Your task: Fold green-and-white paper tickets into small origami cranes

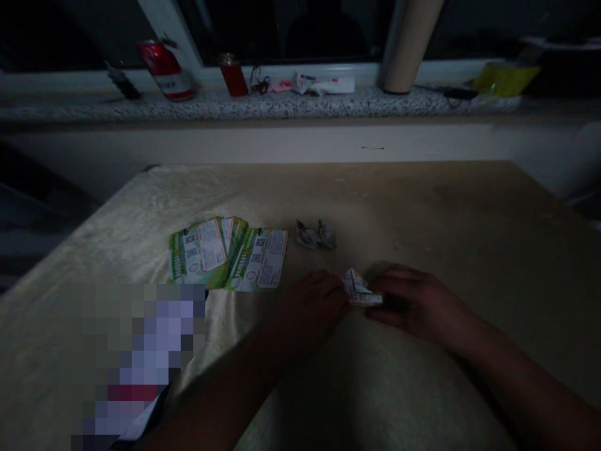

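Observation:
A small piece of printed paper (pixel 359 297), folded with a pointed top, is on the table between my two hands. My left hand (pixel 312 307) grips its left edge, the fingers curled and pressed together. From the other side, my right hand (pixel 416 300) has its thumb and fingers bent around the paper's right end. Just beyond them stand two small folded paper pieces (pixel 306 235), side by side. Printed green-and-white leaflets (pixel 258 260) lie to the left, some fanned over each other.
A pale cloth covers the table (pixel 446 213). A blurred-out object (pixel 154 351) lies at the near left. On the stone windowsill (pixel 282 109) behind are a red can (pixel 166 69), a reddish jar (pixel 233 75), a cardboard tube (pixel 413 47) and a yellow item (pixel 506 78). The light is dim.

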The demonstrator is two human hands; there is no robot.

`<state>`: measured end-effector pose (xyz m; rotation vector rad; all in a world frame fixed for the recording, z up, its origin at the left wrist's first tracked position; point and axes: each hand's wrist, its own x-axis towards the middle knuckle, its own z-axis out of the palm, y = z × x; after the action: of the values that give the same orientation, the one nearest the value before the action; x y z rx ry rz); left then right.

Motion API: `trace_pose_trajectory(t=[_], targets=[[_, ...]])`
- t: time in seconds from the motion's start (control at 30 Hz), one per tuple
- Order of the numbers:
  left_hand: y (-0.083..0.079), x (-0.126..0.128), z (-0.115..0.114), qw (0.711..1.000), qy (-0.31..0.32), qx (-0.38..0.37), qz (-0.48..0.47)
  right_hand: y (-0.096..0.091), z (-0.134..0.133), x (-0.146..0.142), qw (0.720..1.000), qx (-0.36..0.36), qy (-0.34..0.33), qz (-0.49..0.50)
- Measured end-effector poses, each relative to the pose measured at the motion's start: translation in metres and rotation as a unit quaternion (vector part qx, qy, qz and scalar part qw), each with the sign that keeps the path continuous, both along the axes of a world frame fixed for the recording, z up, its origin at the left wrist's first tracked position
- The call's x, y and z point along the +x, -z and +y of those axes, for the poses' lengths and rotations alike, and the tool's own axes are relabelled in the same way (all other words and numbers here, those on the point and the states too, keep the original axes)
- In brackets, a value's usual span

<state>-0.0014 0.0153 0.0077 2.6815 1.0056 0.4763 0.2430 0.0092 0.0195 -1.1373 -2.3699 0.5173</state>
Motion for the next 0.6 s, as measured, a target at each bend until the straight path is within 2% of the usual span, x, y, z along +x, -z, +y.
trace_pose_trajectory(t=[0.2,0.6], targets=[[-0.0009,-0.0005,-0.0023,1.0,0.006,0.018,-0.002,0.002,0.0018,-0.0078,0.998,0.019,-0.064,-0.018],[-0.002,0.0024,-0.0047,0.997,0.025,0.062,0.047,0.0068,0.0001,-0.0096,0.998,0.037,-0.052,-0.006]])
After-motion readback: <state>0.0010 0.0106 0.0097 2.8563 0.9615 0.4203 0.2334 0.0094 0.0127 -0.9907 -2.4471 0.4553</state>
